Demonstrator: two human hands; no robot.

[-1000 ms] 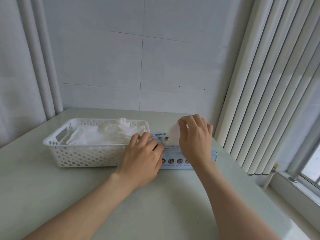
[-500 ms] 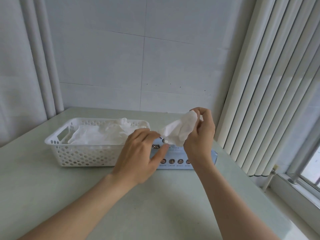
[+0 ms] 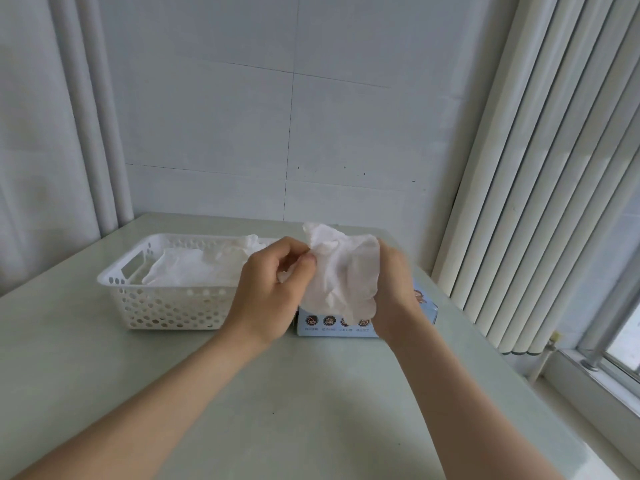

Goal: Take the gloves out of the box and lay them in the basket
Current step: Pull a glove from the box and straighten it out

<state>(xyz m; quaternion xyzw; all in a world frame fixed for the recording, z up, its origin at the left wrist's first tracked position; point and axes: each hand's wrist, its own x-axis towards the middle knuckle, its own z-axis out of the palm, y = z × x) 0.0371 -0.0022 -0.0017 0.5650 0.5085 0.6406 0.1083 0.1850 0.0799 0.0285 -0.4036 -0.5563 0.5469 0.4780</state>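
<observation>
A crumpled white glove [image 3: 341,271] hangs in the air above the light blue glove box [image 3: 332,323], which lies on the table to the right of the basket. My left hand [image 3: 268,292] pinches the glove's left edge between thumb and fingers. My right hand [image 3: 394,289] grips its right side from behind. The white perforated basket [image 3: 166,306] stands at the left with several white gloves [image 3: 194,268] lying in it. Most of the box is hidden behind the glove and my hands.
The pale green table [image 3: 311,410] meets a tiled wall at the back. Vertical blinds [image 3: 540,168] hang close to the table's right edge, with a window sill [image 3: 595,372] below them. Curtain folds [image 3: 90,116] hang at the far left.
My right hand has lifted the glove out of the box. My left hand has left the box top, risen and taken hold of the glove's left edge, and the glove is now spread between both hands.
</observation>
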